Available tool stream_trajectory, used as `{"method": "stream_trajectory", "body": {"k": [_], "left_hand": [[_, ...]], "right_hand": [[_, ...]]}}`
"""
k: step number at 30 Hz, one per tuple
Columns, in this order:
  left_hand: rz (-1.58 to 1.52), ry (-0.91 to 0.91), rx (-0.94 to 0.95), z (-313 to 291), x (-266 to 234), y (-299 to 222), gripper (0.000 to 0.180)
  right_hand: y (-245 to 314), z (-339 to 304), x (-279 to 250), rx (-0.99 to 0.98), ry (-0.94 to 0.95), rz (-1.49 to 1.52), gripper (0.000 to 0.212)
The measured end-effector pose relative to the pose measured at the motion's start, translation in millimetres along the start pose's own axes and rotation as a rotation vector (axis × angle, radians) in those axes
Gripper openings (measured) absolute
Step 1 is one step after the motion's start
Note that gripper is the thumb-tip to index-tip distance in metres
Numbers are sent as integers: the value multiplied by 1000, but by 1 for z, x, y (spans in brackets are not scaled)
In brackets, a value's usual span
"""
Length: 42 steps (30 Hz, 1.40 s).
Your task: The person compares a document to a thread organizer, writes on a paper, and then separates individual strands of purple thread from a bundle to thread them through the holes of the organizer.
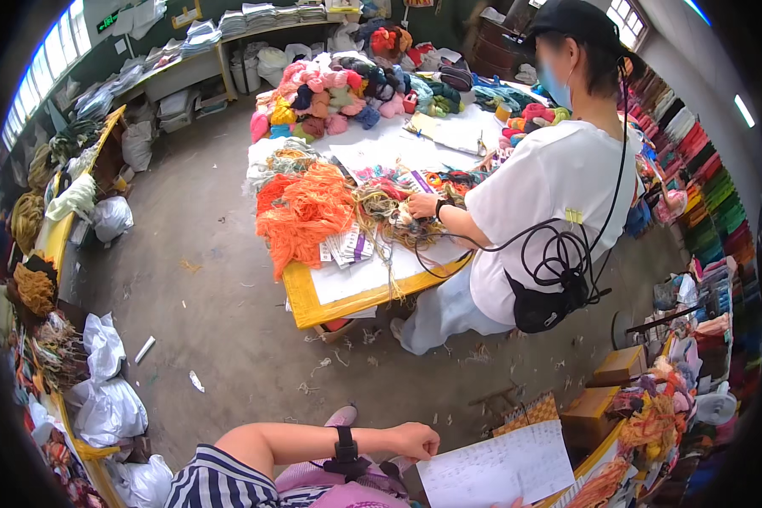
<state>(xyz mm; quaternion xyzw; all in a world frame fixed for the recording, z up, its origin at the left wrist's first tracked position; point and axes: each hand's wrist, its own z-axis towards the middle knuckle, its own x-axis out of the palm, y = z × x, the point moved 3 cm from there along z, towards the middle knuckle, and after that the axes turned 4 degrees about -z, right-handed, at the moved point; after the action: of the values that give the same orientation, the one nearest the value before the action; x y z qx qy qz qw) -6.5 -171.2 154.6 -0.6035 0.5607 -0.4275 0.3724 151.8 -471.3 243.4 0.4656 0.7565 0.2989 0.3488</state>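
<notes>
My left hand (pixel 416 440), with a black strap on its wrist, is closed at the upper left corner of a white sheet of paper (pixel 495 467). Faint handwriting covers part of that sheet. Only a sliver of my right hand (pixel 514 503) shows at the lower edge of the paper, and its fingers are mostly cut off. Across the floor, a co-worker (pixel 542 203) in a white shirt, cap and mask stands at a yellow-edged table (pixel 364 295). The co-worker's hand (pixel 423 205) rests on tangled multicoloured yarn (pixel 389 212), beside a heap of orange yarn (pixel 305 216).
Pink and mixed yarn skeins (pixel 322 93) pile up at the table's far end. White bags (pixel 110 415) line the left benches. At lower right are cardboard boxes (pixel 588 415) and more yarn (pixel 652 423). Scraps litter the floor (pixel 220 339). Yarn shelves (pixel 711 195) fill the right wall.
</notes>
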Motion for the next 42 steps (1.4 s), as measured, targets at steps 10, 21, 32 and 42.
{"method": "stream_trajectory", "body": {"k": [10, 21, 32, 42], "left_hand": [[235, -478, 115, -13, -87, 14, 17], [292, -1230, 2, -237, -475, -120, 27], [-722, -1100, 338, -44, -701, 87, 56], [-890, -1183, 317, -5, -732, 114, 57]], "right_hand": [[7, 14, 6, -8, -44, -286, 49], [-120, 75, -22, -346, -92, -1026, 38], [-126, 31, 185, -195, -171, -1229, 36], [-109, 11, 232, -138, -178, -1304, 36]]}}
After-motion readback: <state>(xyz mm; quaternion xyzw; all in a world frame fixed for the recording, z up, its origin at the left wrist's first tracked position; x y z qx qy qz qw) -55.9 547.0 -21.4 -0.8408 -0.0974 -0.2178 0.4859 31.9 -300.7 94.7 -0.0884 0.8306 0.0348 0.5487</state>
